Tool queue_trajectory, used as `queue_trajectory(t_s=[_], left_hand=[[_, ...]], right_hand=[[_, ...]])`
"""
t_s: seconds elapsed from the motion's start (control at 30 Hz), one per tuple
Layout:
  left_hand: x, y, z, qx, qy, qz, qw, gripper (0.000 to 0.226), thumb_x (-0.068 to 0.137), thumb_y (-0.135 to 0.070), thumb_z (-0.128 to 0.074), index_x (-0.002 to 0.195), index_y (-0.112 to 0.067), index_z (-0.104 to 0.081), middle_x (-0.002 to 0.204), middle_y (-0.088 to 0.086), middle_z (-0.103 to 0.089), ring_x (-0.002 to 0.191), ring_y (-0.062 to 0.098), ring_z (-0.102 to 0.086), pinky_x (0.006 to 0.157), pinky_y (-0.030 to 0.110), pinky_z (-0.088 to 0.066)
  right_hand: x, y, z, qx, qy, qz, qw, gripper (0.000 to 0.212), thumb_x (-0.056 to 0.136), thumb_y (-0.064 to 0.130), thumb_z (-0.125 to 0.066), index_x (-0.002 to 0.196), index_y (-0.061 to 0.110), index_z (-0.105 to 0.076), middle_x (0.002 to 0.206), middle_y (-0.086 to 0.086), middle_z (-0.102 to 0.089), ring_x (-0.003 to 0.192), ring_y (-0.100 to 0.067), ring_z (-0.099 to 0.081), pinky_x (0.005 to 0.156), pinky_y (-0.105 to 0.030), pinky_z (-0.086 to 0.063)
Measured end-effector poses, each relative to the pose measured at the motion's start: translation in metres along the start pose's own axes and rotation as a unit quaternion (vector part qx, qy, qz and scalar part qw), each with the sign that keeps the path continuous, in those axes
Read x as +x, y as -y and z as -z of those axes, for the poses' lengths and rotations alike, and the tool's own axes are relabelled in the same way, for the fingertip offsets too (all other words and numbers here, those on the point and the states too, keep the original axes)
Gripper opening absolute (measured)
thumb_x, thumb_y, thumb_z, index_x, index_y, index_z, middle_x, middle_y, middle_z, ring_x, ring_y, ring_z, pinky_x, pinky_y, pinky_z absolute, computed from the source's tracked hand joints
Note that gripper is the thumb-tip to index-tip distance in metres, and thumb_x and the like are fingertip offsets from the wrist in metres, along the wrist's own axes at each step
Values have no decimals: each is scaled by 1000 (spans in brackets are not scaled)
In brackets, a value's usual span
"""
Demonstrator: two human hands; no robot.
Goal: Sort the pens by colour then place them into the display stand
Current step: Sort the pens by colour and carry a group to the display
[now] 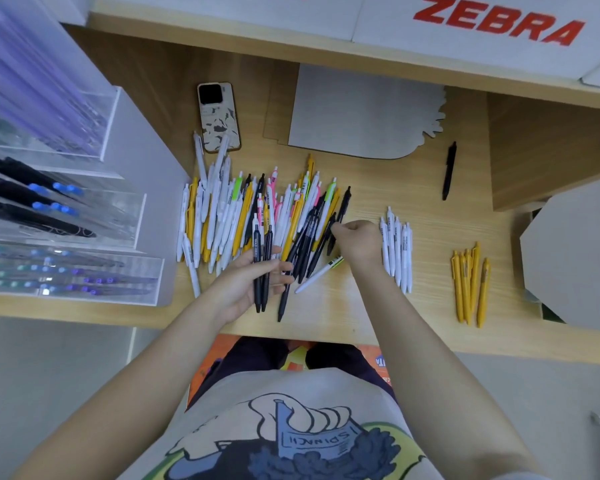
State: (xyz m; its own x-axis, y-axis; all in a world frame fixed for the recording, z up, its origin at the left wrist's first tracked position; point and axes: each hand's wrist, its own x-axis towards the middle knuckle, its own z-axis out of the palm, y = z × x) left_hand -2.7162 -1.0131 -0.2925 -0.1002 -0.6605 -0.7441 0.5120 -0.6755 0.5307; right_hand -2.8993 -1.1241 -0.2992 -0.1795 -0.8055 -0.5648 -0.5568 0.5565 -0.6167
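A mixed pile of pens point(243, 216) in white, yellow, black and pink lies at the middle of the wooden desk. My left hand point(246, 282) grips two black pens point(262, 268) just below the pile. My right hand point(359, 242) pinches another black pen point(340, 213) at the pile's right edge. A sorted row of white pens point(397, 251) lies to the right of that hand, and a group of yellow pens point(470, 285) lies further right. A single black pen point(449, 171) lies apart at the back right. The clear acrylic display stand point(66, 216) stands at the left.
A phone point(219, 116) lies behind the pile. A grey card sheet point(364, 112) rests at the back middle, and another grey card shape point(575, 254) sits at the right edge. A white board with red lettering point(499, 22) runs along the back.
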Motion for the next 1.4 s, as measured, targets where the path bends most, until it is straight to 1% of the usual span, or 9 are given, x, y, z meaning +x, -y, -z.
queue_trajectory(t_s=[0.1, 0.2, 0.37, 0.47, 0.73, 0.93, 1.13, 1.27, 1.4], left_hand=[[1, 4, -4, -50, 9, 23, 998, 49, 94, -18, -64, 139, -5, -47, 121, 23, -68, 104, 35, -70, 77, 39, -61], [2, 11, -5, -61, 46, 27, 997, 52, 92, -22, -66, 138, -4, -49, 118, 22, -69, 105, 37, -69, 85, 45, -59], [-2, 30, 12, 35, -37, 11, 999, 12, 98, -13, -60, 108, -9, -65, 91, 13, -70, 69, 21, -71, 63, 30, -59], [-7, 42, 31, 68, -46, 17, 996, 17, 97, -13, -63, 112, -7, -65, 96, 15, -74, 78, 26, -73, 66, 31, -60], [-11, 52, 49, 13, -24, 23, 999, 25, 96, -6, -61, 121, -5, -60, 106, 17, -74, 91, 27, -73, 75, 33, -60], [-16, 52, 46, 15, -18, 15, 1000, 21, 93, -10, -63, 114, -8, -63, 86, 6, -72, 75, 19, -72, 66, 27, -58], [-13, 46, 20, -2, 0, 5, 1000, 30, 83, -26, -70, 108, -8, -69, 103, 14, -75, 88, 23, -74, 69, 33, -60], [-7, 36, -1, -3, 50, 13, 999, 33, 80, -22, -70, 111, -11, -67, 102, 7, -76, 92, 21, -72, 73, 37, -60], [-2, 24, -6, -28, 29, 6, 999, 14, 93, -11, -64, 105, -4, -63, 87, 7, -73, 78, 18, -71, 69, 32, -59]], right_hand=[[-35, 4, 8, 39, 96, 40, 994, 23, 87, 25, -68, 73, 7, -70, 68, -6, -67, 59, -11, -59, 57, -23, -46], [-70, -3, 6, 46, 244, 48, 968, 20, 89, 29, -72, 83, 10, -71, 60, 0, -61, 42, -3, -46, 43, -19, -35], [-75, -41, -18, 11, 158, 22, 987, 24, 90, 20, -67, 71, 5, -67, 56, -7, -62, 40, -16, -48, 47, -33, -44], [-76, -59, -37, -86, 157, 44, 983, 37, 90, 31, -66, 63, 6, -66, 59, -11, -67, 44, -23, -56, 58, -38, -53], [-84, -61, -70, -266, 75, 94, 957, 37, 86, 49, -68, 74, 15, -64, 76, -1, -67, 71, -17, -60, 57, -29, -42], [-87, -61, -53, -59, 193, 28, 979, 34, 89, 30, -69, 60, 11, -63, 65, -16, -66, 49, -18, -53, 56, -33, -47], [-102, -47, -7, 45, 328, 19, 943, 21, 93, 22, -67, 81, 5, -68, 71, -13, -65, 50, -14, -52, 49, -24, -39], [-103, -32, 6, 1, 319, 61, 946, 17, 91, 18, -69, 83, 3, -71, 70, -18, -64, 44, -10, -51, 44, -16, -38], [-91, -22, 18, -9, 240, 78, 968, 30, 92, 29, -68, 83, 0, -73, 78, -24, -69, 49, -20, -54, 45, -24, -39]])
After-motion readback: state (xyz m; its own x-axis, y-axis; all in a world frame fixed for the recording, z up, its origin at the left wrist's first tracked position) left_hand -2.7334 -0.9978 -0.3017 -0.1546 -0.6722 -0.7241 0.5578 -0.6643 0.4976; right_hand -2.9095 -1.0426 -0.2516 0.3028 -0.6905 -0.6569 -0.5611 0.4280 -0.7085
